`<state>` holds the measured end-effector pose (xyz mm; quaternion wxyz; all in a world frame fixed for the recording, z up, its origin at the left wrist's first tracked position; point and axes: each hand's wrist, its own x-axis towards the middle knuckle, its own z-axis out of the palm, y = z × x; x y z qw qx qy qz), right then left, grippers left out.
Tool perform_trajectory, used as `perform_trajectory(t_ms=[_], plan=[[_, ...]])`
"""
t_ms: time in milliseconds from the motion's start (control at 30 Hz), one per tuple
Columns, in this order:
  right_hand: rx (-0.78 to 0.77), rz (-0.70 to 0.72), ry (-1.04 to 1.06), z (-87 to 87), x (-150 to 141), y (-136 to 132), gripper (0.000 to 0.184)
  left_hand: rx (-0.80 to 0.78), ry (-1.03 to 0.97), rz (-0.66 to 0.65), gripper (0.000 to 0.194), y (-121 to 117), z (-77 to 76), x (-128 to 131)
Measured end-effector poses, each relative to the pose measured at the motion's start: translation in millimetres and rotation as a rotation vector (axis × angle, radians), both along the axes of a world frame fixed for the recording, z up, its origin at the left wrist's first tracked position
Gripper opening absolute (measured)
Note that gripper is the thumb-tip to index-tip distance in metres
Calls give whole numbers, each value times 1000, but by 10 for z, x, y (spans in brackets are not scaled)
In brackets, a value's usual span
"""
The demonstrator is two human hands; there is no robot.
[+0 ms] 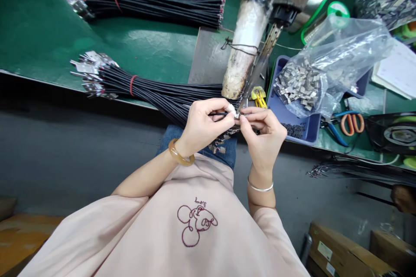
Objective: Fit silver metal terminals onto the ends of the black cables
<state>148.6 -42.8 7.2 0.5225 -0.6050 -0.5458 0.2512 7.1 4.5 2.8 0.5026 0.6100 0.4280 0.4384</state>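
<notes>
My left hand (208, 121) is closed in a pinch on the end of a black cable, with something white wrapped at a fingertip. Close on its right, my right hand (264, 132) pinches a small metal piece against that cable end; the fingers hide most of it. The metal tip of a soldering iron (264, 56) comes down from above to the spot between both hands. Behind my left hand lies a bundle of black cables (156, 91) with metal terminals, tied by a red band. More cable ends with metal pieces show beneath my hands.
A whitish, stained tube (243, 39) hangs beside the iron. Right of it, a blue tray (312, 134) holds a plastic bag of metal terminals (300, 82) and small dark parts. Pliers (352, 123), a yellow cutter (259, 97), a solder spool (338, 11) and another cable bundle (162, 2) lie around.
</notes>
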Motion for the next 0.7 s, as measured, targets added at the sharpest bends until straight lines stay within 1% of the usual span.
perform_trajectory(t_ms=[133, 300, 400, 533, 600, 667, 700], plan=[[-42, 26, -8, 59, 14, 3, 10, -35, -8, -9, 12, -1, 31, 5], [-74, 80, -53, 92, 58, -71, 10, -48, 46, -2, 12, -12, 41, -7], [-64, 105, -102, 77, 67, -98, 10, -52, 75, -3, 12, -21, 39, -9], [-29, 98, -140, 64, 43, -86, 10, -52, 92, -13, 12, -39, 30, -8], [-28, 98, -145, 69, 37, -92, 8, -26, 107, -42, 12, -54, 22, -31], [-24, 71, -141, 77, 60, -139, 5, 64, 164, -111, 14, -73, 9, -85], [12, 27, -151, 81, 86, -182, 3, 130, 210, -162, 15, -84, -1, -123]])
